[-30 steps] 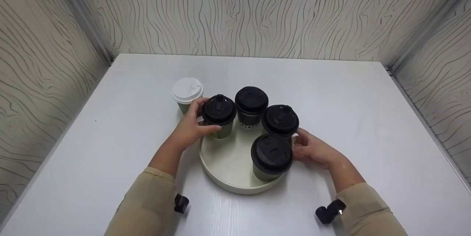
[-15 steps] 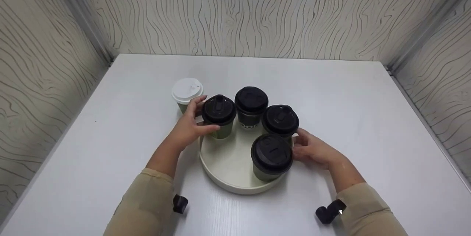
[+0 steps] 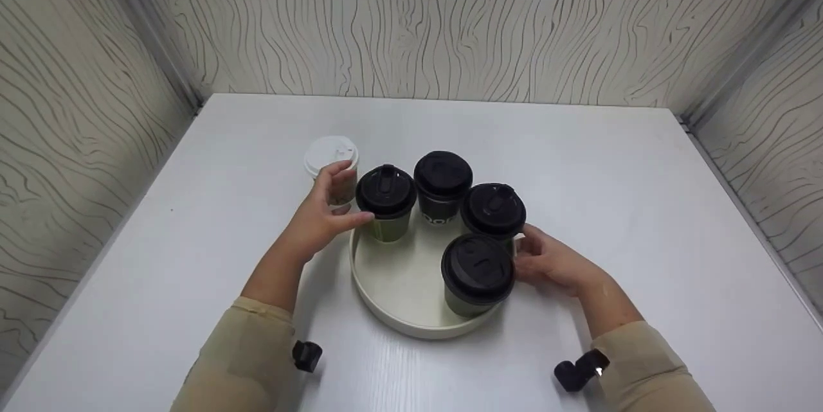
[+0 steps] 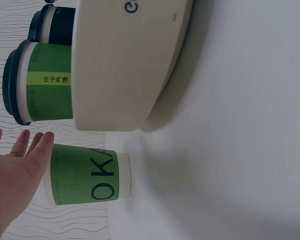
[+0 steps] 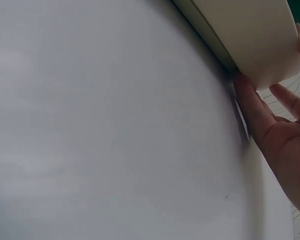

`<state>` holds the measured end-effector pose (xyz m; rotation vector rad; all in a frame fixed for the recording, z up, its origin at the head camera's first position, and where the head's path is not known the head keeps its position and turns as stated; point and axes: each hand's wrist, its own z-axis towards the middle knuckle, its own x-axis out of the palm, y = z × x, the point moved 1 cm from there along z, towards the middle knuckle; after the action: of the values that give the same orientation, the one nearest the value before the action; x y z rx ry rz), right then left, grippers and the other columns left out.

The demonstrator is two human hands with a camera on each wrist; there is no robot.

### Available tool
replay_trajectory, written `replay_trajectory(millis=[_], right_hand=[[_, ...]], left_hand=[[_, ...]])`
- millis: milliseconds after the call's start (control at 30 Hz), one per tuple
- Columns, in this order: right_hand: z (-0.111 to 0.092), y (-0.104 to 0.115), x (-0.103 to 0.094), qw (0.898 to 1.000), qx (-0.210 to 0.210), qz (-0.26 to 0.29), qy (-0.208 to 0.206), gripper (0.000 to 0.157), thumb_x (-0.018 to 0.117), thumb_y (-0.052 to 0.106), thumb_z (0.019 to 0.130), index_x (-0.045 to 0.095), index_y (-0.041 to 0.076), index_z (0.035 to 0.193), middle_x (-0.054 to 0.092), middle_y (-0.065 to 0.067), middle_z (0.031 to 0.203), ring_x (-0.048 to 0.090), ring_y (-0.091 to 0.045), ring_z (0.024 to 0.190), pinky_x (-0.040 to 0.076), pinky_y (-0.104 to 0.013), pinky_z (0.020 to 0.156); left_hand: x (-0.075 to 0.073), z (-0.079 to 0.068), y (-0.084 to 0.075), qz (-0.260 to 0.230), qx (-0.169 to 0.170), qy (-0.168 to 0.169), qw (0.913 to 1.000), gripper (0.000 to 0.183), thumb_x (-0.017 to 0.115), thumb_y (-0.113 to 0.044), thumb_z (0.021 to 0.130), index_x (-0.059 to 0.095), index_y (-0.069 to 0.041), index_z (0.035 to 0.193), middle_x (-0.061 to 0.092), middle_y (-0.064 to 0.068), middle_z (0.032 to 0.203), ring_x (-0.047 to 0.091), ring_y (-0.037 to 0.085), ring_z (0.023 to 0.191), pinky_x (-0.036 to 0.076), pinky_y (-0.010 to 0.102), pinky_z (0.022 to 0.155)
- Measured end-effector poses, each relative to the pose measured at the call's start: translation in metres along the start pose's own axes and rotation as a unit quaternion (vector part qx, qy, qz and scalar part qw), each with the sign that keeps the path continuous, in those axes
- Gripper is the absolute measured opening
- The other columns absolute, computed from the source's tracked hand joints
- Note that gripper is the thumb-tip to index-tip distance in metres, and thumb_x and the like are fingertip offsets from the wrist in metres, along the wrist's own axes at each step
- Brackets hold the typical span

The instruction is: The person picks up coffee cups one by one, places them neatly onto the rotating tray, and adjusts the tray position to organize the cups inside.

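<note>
My left hand (image 3: 312, 222) hovers with spread fingers between a green paper coffee cup with a black lid (image 3: 387, 192) and another green cup with a white lid (image 3: 326, 152). In the left wrist view, the hand (image 4: 15, 175) has a gap to the black-lidded cup (image 4: 50, 82) and partly covers the white-lidded cup (image 4: 85, 175). The black-lidded cup stands upright on a round cream tray (image 3: 411, 328). My right hand (image 3: 556, 264) touches the tray's right side; in the right wrist view its fingertips meet the tray wall (image 5: 255, 40).
Three more black-lidded cups stand on the tray: one at the back (image 3: 442, 174), one at the right (image 3: 494, 209) and one at the front right (image 3: 478, 274). The white-lidded cup is on the white table (image 3: 193, 238), outside the tray. Patterned walls (image 3: 411, 20) enclose the table.
My left hand has let go of the green black-lidded cup and drawn back to the left, its fingers spreading. That cup stays on the tray. The right hand keeps its place.
</note>
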<state>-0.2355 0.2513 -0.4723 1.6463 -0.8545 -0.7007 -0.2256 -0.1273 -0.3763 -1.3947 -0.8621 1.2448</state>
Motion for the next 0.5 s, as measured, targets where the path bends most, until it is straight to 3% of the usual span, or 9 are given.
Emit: replay_trajectory(millis=[233,500], right_hand=[[0.001,0.004,0.001,0.999,0.023,-0.021,-0.013,0.082,0.066,0.006,0.079,0.016,0.005,0.144,0.046,-0.018,0.109,0.057,-0.019,0.085,0.049,-0.031,0.074],[-0.001,0.004,0.003,0.999,0.017,-0.029,-0.006,0.08,0.069,0.005,0.077,0.021,0.005,0.141,0.051,-0.017,0.105,0.057,-0.023,0.089,0.049,-0.034,0.078]], left_hand=[[-0.01,-0.007,-0.013,-0.006,0.012,-0.008,0.9999,0.08,0.072,-0.005,0.076,0.023,-0.01,0.14,0.027,0.019,0.143,0.034,0.037,0.125,0.03,0.05,0.102],[-0.024,-0.002,0.005,-0.024,0.028,-0.025,0.999,0.082,0.074,-0.006,0.075,0.023,-0.011,0.139,0.029,0.014,0.141,0.033,0.03,0.127,0.031,0.046,0.102]])
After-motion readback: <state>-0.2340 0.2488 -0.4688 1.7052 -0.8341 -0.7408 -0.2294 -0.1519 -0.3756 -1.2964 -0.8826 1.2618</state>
